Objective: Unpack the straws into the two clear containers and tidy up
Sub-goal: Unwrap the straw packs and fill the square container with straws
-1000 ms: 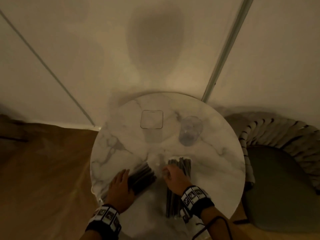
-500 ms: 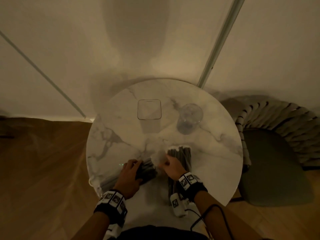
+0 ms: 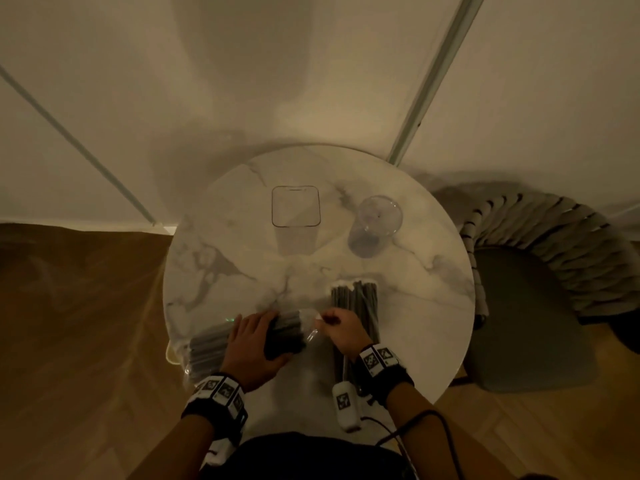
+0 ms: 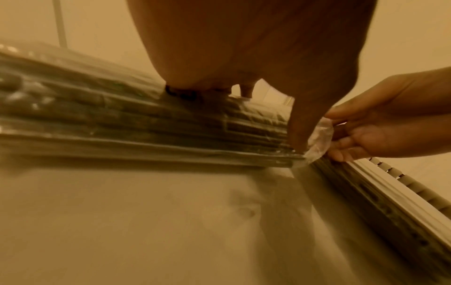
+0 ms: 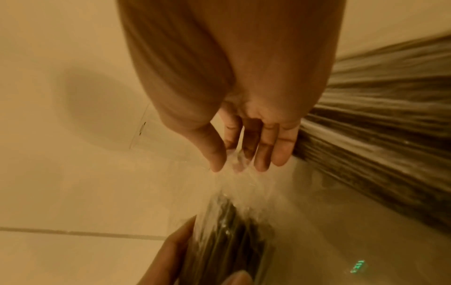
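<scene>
On the near edge of the round marble counter (image 3: 415, 258): one wrapped straw packet (image 3: 207, 344), dark straws in clear film, lying flat. Long axis runs from the near-left rim up toward the centre. Left hand (image 3: 254, 344) lies over its middle, fingers curled round the bundle, pinning it down. Right hand (image 3: 341, 325) sits just off the packet's inner end, thumb and fingers pinching the loose film tab (image 4: 319, 138) there. The tab thus lies in line with the long axis, on the right hand's side; a pull away along that axis looks the likely opening move, the left hand bracing. Second straw packet (image 3: 355, 306): just right of the first, axis pointing away from the person, partly under the right wrist. Square clear container (image 3: 295, 206) and round clear container (image 3: 375, 220): upright, empty, well beyond both packets.
</scene>
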